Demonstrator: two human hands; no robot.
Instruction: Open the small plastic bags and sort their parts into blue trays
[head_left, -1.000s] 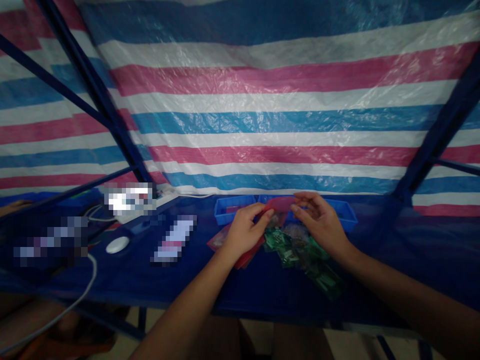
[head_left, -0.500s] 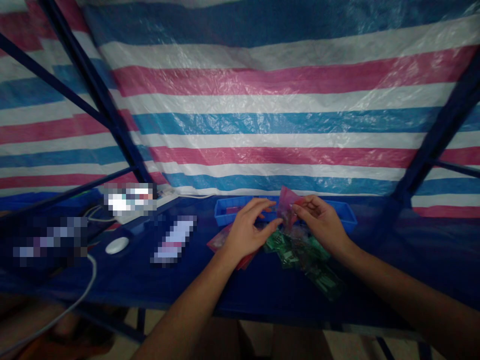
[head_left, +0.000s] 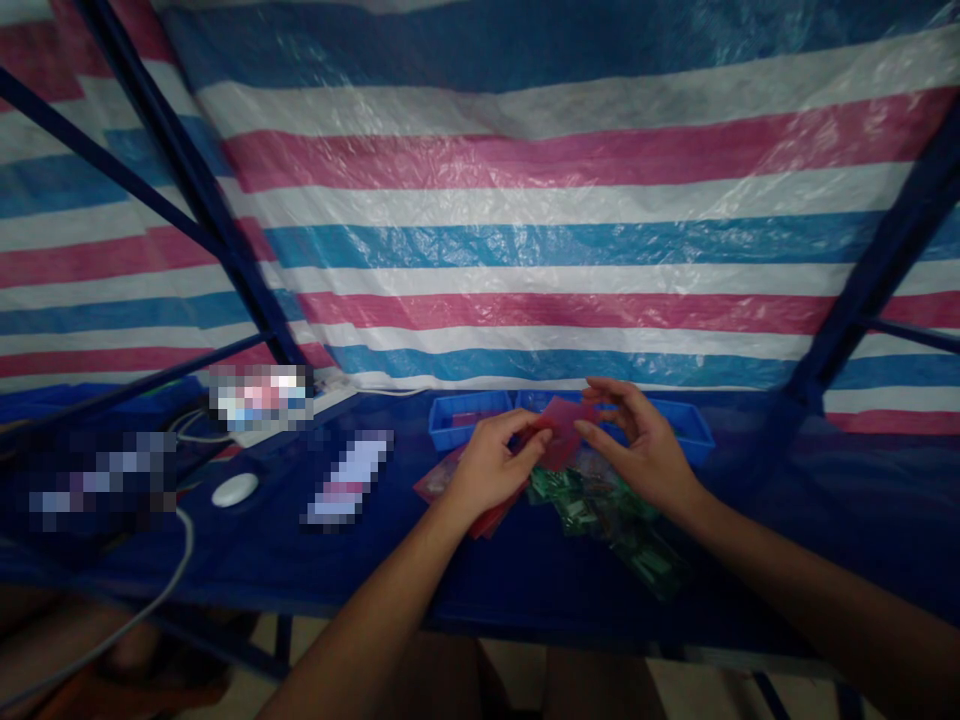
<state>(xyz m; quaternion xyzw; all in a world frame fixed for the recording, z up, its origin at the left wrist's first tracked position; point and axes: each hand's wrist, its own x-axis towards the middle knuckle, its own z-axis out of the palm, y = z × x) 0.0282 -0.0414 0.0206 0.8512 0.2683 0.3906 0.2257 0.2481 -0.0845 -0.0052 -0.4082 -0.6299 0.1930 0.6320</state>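
A small pink plastic bag [head_left: 562,432] is held up between both hands above the blue table [head_left: 525,575]. My left hand [head_left: 491,465] pinches its left edge with curled fingers. My right hand [head_left: 645,450] holds its right side, thumb and fingers bent around it. Just below the hands lies a heap of green circuit boards [head_left: 622,525] in clear wrap. More pink bags [head_left: 450,480] lie flat under my left wrist.
Blue trays [head_left: 461,415] stand behind the hands against a striped tarp wall [head_left: 525,230]. At the left are a white round puck [head_left: 235,489], a power strip [head_left: 330,385], a white cable [head_left: 172,570] and blurred items. Dark blue frame poles [head_left: 187,170] slope down at left and right.
The pink bag went from flat between the hands, to upright in the right hand, and is now gripped by both hands again. The arms barely moved.
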